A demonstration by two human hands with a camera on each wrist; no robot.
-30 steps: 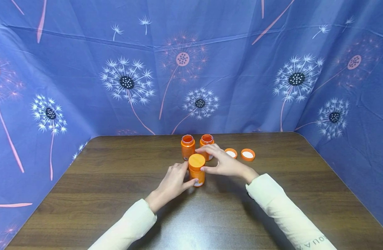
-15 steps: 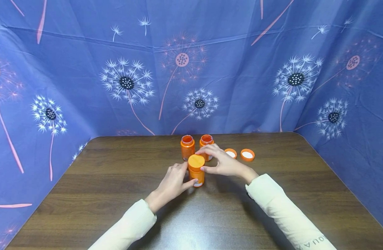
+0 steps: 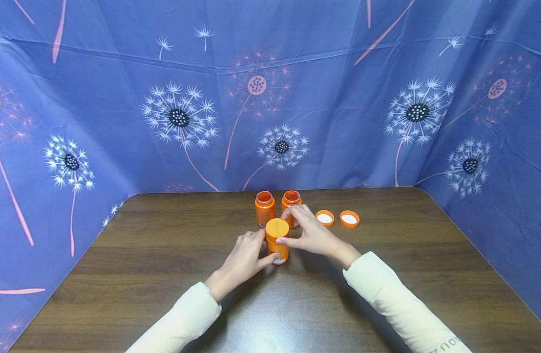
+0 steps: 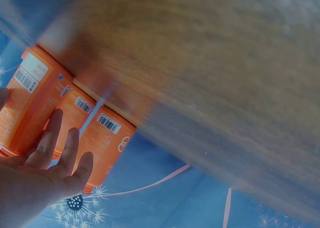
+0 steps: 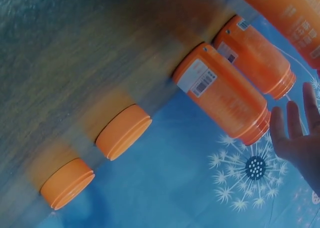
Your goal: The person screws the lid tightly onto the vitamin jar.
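An orange plastic bottle point(image 3: 277, 252) stands upright on the table with its orange screw cap point(image 3: 277, 227) on top. My left hand point(image 3: 241, 257) grips the bottle body from the left, thumb across the front near the label. From the right, my right hand point(image 3: 313, 236) pinches the cap, thumb at its near side and fingertips at its far edge. In the left wrist view the left hand point(image 4: 50, 163) overlaps the held bottle point(image 4: 25, 100). The right wrist view has the right hand point(image 5: 302, 133) at the right edge, with the cap out of frame.
Just behind stand two uncapped orange bottles, one left point(image 3: 265, 211) and one right point(image 3: 291, 198), the latter partly behind the right hand. Two orange caps, a nearer one point(image 3: 325, 218) and a farther one point(image 3: 350, 219), lie white inside up to the right. A blue dandelion-print cloth point(image 3: 341, 147) hangs behind the table.
My right hand has turned about the cap: its thumb has moved left across the near side, and its fingertips have shifted right along the far side. The left hand and bottle stay put.
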